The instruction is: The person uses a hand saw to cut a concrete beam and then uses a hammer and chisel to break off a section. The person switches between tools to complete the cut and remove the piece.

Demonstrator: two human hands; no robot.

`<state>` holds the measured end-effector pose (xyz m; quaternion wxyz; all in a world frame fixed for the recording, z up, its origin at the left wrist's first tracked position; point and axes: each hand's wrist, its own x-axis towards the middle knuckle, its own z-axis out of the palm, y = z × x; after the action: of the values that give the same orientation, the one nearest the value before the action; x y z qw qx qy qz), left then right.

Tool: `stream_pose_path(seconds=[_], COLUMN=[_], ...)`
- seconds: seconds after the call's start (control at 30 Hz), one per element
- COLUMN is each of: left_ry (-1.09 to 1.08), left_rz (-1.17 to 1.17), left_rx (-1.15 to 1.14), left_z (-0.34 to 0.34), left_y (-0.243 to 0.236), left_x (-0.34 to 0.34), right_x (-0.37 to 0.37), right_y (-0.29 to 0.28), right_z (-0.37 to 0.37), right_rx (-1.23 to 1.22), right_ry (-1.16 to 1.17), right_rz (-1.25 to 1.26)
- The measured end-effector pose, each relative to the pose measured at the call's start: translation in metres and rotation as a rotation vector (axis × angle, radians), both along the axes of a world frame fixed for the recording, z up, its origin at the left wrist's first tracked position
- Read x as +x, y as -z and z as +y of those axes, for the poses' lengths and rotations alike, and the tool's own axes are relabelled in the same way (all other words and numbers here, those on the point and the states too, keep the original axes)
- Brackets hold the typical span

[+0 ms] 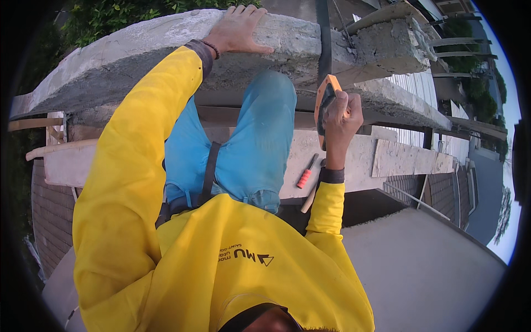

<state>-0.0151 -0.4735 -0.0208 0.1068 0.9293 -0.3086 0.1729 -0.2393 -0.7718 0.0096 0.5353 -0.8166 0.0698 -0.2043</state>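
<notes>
My left hand (pixel 237 30) lies spread on top of a rough grey concrete beam (pixel 149 47), fingers apart and pressing on its upper face. My right hand (pixel 343 113) is closed round the orange and black handle (pixel 326 99) of a handsaw. The saw's dark blade (pixel 324 41) points away from me and passes across the beam at a gap beside its broken-looking right part. The saw's teeth cannot be made out. Below my right hand, a tool with a red grip (pixel 303 178), perhaps a chisel, lies on a pale board.
A wooden handle (pixel 310 200) shows beside my right forearm. The pale board (pixel 354 157) runs across under my legs. A broken concrete end (pixel 387 47) with rough edges is at the far right. Tiled roofs (pixel 52 216) lie below, and a flat grey slab (pixel 420 260) at right.
</notes>
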Motion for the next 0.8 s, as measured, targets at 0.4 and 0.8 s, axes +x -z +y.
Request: stream_pose_path(seconds=[0.4, 0.8], left_ry=[-0.041, 0.002], left_rz=[0.107, -0.015], left_rx=[0.072, -0.031], left_z=[-0.002, -0.003], left_y=[-0.011, 0.000], left_x=[-0.005, 0.000], right_x=[0.102, 0.014], right_y=[0.005, -0.034], right_z=[0.014, 0.050], right_rx=[-0.264, -0.117], right_ry=[0.049, 0.047], right_rz=[-0.180, 0.042])
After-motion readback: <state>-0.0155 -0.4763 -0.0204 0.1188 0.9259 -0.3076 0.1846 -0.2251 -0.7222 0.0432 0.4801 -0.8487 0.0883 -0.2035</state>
